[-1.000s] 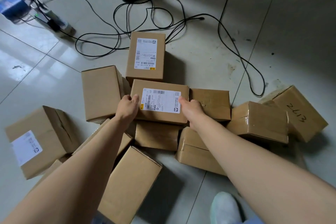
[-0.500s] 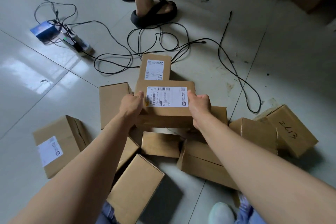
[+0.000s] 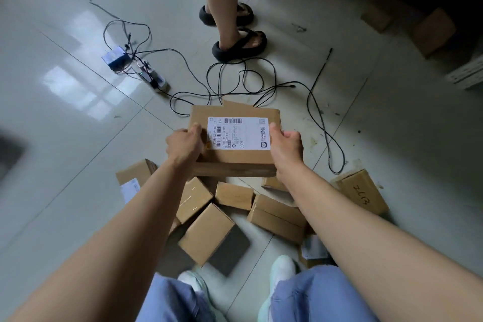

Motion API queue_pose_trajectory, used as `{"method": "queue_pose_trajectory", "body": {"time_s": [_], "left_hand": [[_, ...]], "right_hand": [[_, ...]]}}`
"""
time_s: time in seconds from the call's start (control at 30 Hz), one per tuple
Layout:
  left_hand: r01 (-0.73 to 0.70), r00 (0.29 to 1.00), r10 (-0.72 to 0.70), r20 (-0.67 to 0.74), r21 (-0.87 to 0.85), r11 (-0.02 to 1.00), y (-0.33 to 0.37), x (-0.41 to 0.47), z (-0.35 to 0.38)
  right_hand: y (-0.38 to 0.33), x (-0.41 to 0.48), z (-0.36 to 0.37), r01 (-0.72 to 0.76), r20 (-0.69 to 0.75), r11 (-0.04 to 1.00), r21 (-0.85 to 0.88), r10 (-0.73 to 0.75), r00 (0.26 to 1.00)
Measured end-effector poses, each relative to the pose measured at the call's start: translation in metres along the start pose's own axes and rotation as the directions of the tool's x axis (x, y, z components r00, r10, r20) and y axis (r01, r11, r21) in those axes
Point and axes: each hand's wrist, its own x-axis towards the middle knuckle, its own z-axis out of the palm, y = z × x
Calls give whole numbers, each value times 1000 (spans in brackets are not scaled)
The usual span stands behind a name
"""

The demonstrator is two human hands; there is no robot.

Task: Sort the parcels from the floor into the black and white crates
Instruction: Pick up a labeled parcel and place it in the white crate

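I hold a brown cardboard parcel (image 3: 236, 162) with a white shipping label on top, lifted above the floor pile. My left hand (image 3: 184, 148) grips its left side and my right hand (image 3: 286, 149) grips its right side. Below it, several more brown parcels (image 3: 209, 232) lie jumbled on the tiled floor near my feet. One parcel (image 3: 362, 195) at the right has handwriting on it, and one (image 3: 133, 180) at the left carries a white label. No black crate is in view; a white slotted object (image 3: 467, 74) shows at the right edge.
Another person's legs in black sandals (image 3: 239, 46) stand just beyond the pile. Black cables (image 3: 243, 81) loop over the floor with a power strip (image 3: 154, 80) and a blue device (image 3: 116, 59). More cardboard boxes (image 3: 433, 31) sit at the top right.
Both hands have lifted the labelled parcel up off the pile. The view has risen and tilted forward, so the other person's legs and the far boxes now show.
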Motion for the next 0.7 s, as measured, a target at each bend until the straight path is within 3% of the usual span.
{"method": "queue_pose_trajectory", "body": {"time_s": [0.43,0.7], "left_hand": [[-120,986,75,-151,-314,942,152,-168,-211],[17,992,-82,-99,-534,845,177,-215,-313]], "right_hand": [[-210,-197,-31,208,180,978,13,-207,962],[-276,-277,-30,363,226,932,17,-357,906]]}}
